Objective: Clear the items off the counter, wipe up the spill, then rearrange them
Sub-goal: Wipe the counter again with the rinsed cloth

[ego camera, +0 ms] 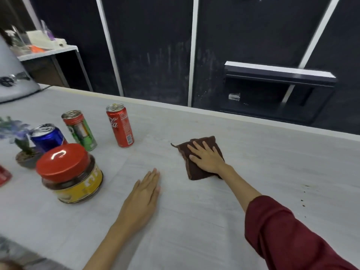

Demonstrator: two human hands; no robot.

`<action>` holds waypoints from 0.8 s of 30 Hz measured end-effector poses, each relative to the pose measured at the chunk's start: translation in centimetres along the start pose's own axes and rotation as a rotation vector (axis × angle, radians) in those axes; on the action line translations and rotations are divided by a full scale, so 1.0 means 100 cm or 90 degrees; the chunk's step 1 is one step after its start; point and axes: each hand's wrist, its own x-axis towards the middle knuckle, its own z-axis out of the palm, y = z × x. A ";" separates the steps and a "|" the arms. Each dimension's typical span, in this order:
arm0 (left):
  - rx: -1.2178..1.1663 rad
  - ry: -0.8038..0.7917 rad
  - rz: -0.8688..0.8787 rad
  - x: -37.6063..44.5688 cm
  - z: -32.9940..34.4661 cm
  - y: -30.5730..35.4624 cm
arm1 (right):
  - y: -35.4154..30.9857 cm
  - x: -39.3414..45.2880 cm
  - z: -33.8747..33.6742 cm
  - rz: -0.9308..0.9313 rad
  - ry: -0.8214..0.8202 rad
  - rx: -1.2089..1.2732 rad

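1. Desk point(194, 211): your pale grey desk fills the lower part of the view, its far edge running along a dark panelled wall point(155, 45).
2. Right arm: your dark red sleeve point(288, 234) comes in from the near right corner, and your right hand point(208, 158) lies flat on the brown cloth point(194, 172), fingers straight and slightly spread, pressing it onto the desk about midway between the near and far edges.
3. Left hand point(144, 195): you have it palm down on the bare desk, fingers straight and pressed together, nearer the near edge than the cloth and holding nothing.
4. Jar point(72, 178): a squat jar with a red lid and yellow label stands upright towards the left edge, closest to you of the grouped items.
5. Red cola can point(120, 125): it stands upright towards the far edge, apart from the others and the nearest of the group to the cloth.
6. Green can point(79, 130): upright, just left of the red cola can and behind the jar.
7. Blue can point(47, 136): upright, just beside the green can on its left and partly hidden by the jar's lid.
8. Potted plant point(21, 145): a small pot with purple flowers sits at the left edge, just beside the blue can.
9. Dark specks point(303, 200): you can see a few small spots on the desk towards the right edge, well apart from the cloth.
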 end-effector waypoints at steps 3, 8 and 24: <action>0.011 0.043 -0.058 -0.019 -0.017 -0.027 | -0.050 0.011 0.012 -0.085 -0.034 -0.007; 0.036 0.062 -0.105 -0.042 -0.025 -0.048 | -0.100 -0.028 0.040 -0.219 -0.021 -0.052; 0.097 -0.005 0.013 -0.023 0.010 -0.005 | -0.025 -0.132 0.039 -0.065 0.052 -0.029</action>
